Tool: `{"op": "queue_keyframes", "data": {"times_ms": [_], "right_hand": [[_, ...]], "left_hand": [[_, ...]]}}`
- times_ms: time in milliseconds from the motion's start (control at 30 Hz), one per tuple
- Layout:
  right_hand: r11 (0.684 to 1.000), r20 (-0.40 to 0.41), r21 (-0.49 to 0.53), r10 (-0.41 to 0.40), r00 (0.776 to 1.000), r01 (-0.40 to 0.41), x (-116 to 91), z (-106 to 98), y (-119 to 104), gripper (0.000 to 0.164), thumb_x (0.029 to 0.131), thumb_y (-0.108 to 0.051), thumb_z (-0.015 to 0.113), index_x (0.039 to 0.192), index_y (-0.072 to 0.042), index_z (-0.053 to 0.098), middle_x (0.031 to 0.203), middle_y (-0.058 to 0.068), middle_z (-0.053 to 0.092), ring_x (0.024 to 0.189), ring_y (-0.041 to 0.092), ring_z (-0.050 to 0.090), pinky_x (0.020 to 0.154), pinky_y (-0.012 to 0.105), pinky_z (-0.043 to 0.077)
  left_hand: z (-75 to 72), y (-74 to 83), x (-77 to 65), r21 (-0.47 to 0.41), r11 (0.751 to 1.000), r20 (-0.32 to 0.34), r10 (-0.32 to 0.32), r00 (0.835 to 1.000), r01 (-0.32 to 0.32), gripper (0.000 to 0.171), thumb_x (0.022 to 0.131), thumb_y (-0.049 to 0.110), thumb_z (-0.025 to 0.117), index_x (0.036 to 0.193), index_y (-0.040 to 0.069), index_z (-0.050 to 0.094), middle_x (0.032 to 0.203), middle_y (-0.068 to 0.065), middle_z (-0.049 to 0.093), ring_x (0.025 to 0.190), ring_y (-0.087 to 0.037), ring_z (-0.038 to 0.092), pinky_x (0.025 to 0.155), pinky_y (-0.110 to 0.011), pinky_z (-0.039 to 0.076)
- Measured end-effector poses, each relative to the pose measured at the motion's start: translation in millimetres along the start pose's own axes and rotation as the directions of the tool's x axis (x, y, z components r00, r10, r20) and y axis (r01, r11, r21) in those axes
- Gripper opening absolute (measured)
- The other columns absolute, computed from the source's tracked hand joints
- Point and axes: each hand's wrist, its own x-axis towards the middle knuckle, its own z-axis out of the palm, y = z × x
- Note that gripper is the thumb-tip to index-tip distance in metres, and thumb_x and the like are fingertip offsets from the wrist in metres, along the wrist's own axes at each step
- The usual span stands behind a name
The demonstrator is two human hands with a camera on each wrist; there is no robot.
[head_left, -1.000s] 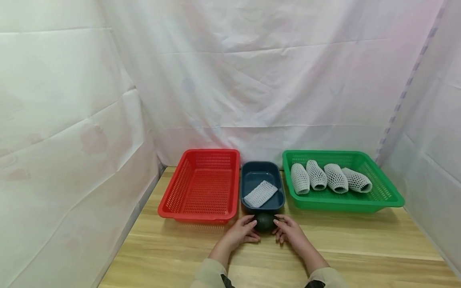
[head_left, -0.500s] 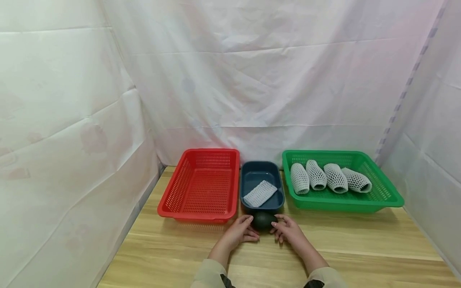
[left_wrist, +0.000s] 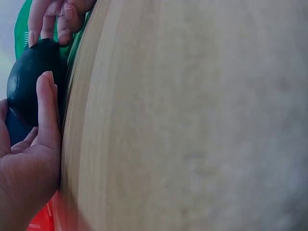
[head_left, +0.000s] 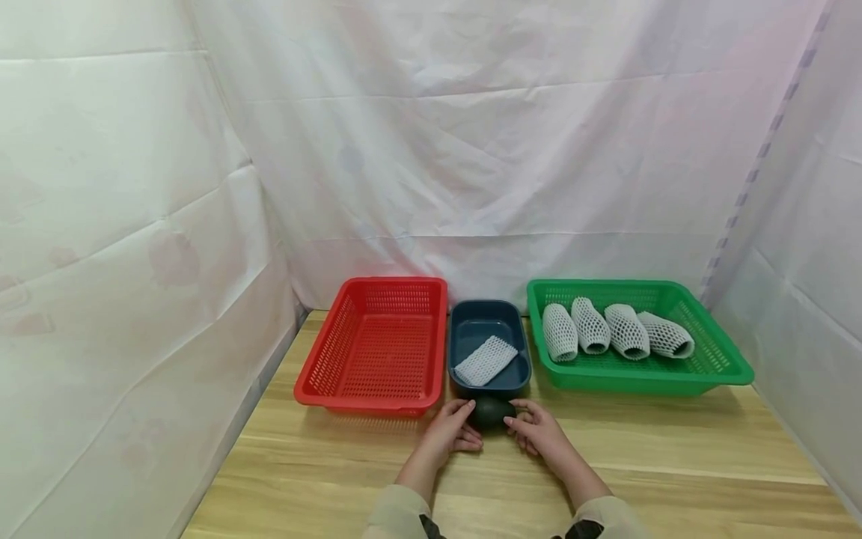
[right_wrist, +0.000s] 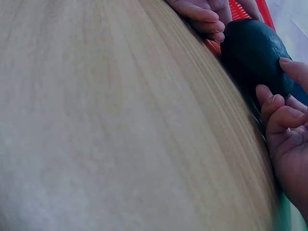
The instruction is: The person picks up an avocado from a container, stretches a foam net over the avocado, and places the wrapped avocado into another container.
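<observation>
A dark green avocado [head_left: 491, 414] is between both hands, just in front of the blue tray [head_left: 490, 308]. My left hand [head_left: 450, 433] holds its left end, with thumb and fingers spread around it in the left wrist view. At the other end my right hand [head_left: 539, 433] pinches it between thumb and fingertips. The right wrist view shows the smooth, slightly glossy skin of the avocado [right_wrist: 252, 53] close above the wooden table [head_left: 498, 494]. Inside the blue tray lies a flat white foam net sleeve [head_left: 486, 361].
A red perforated basket [head_left: 390, 352] with nothing in it stands left of the blue tray. On the right, a green basket [head_left: 640, 382] holds several items in white foam nets [head_left: 626, 332]. White sheeting [head_left: 471, 150] encloses the table's back and sides.
The avocado has turned between the fingers, from a rounder outline to a longer sideways one, and shifted slightly left. The baskets and the tray stay in place.
</observation>
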Motion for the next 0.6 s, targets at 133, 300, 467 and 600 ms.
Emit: {"op": "queue_keyframes", "data": {"times_ms": [133,300,467,600], "right_hand": [[1.000,0.000,-0.007,0.000,1.000,0.000,-0.8,0.7,-1.5,0.052,0.092,-0.017,0.068,0.133,0.005,0.046,0.079,0.011,0.063,0.049,0.012,0.043,0.041,0.021,0.032],[1.000,-0.004,-0.021,-0.001,1.000,0.000,-1.9,1.4,-2.4,0.053,0.092,-0.016,0.068,0.133,0.007,0.045,0.079,0.011,0.063,0.049,0.011,0.042,0.041,0.021,0.031],[0.999,-0.012,-0.044,-0.001,1.000,0.001,-2.7,1.4,-3.1,0.053,0.091,-0.016,0.070,0.133,0.005,0.045,0.079,0.010,0.063,0.048,0.012,0.041,0.041,0.021,0.031],[0.998,-0.004,-0.058,-0.013,1.000,0.012,-3.0,1.4,-4.2,0.053,0.091,-0.016,0.069,0.133,0.005,0.045,0.079,0.010,0.062,0.047,0.012,0.043,0.040,0.022,0.033]], "left_hand": [[1.7,-1.7,-0.4,-0.001,1.000,-0.029,0.010,1.000,-0.010,0.057,0.098,0.037,0.058,0.133,-0.005,0.043,0.067,-0.015,0.061,0.052,-0.019,0.063,0.056,-0.037,0.058],[3.3,-3.0,-0.4,0.003,1.000,-0.060,0.013,0.998,-0.012,0.056,0.097,0.038,0.059,0.132,-0.004,0.045,0.065,-0.013,0.059,0.049,-0.018,0.060,0.052,-0.035,0.057],[3.5,-2.2,-2.4,0.011,1.000,-0.071,0.003,0.997,-0.002,0.057,0.097,0.037,0.060,0.133,-0.004,0.044,0.065,-0.012,0.057,0.049,-0.017,0.058,0.050,-0.031,0.055],[1.5,-0.4,-4.0,0.007,1.000,-0.056,-0.003,0.998,0.003,0.057,0.097,0.036,0.060,0.134,-0.004,0.043,0.067,-0.012,0.058,0.051,-0.016,0.059,0.052,-0.030,0.055]]}}
